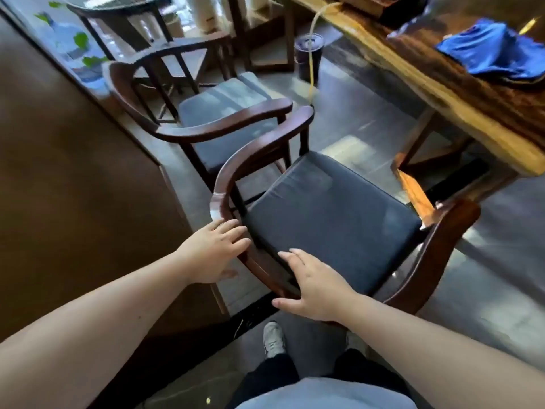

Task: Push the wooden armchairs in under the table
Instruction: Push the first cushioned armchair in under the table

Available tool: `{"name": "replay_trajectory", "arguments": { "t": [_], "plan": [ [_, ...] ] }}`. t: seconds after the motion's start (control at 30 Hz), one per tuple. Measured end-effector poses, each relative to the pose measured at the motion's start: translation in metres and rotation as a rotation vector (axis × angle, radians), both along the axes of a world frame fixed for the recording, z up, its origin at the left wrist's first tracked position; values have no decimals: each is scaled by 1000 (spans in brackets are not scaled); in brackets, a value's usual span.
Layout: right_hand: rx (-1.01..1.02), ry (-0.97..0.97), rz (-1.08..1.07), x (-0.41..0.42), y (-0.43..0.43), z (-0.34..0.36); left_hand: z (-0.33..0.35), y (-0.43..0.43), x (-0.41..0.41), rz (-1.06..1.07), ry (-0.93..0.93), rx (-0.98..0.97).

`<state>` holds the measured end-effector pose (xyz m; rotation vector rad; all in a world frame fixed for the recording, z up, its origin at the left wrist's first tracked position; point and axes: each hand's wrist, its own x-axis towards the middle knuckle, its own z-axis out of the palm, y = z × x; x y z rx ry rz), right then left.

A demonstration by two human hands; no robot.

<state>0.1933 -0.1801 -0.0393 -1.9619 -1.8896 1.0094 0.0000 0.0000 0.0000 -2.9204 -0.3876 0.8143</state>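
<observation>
A dark wooden armchair (253, 152) with a navy seat cushion stands just in front of me, facing the long wooden slab table (472, 125) at the right. My left hand (213, 255) lies flat, fingers spread, against the curved backrest rail at its left bend. My right hand (315, 283) rests over the same rail lower down, fingers on top and thumb below. A second armchair (206, 131) of the same kind stands beyond it, also away from the table.
A brown wall or cabinet (73, 187) runs along the left. A dark bin (308, 56) with a yellow hose sits on the grey floor near the table's far leg. A blue cloth (492, 51) lies on the table. My shoe (274, 339) shows below.
</observation>
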Motion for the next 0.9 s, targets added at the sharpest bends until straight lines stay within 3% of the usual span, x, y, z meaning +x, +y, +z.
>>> {"name": "replay_trajectory", "arguments": {
  "t": [0.13,0.3,0.4,0.63,0.9],
  "plan": [
    [-121,143,-228,-10,-22,-20,-24,12,-1,-29,-148,-74],
    [-65,-51,-349,-18,-62,-44,-42,22,3,-50,-274,-115],
    [49,-154,-403,-24,-66,-53,-48,29,3,-105,-300,-158],
    [165,-143,-571,-39,-56,-59,-50,52,8,-228,-342,-202],
    [138,-151,-555,-32,6,-56,-37,102,46,-79,-310,-97]
  ]
}}
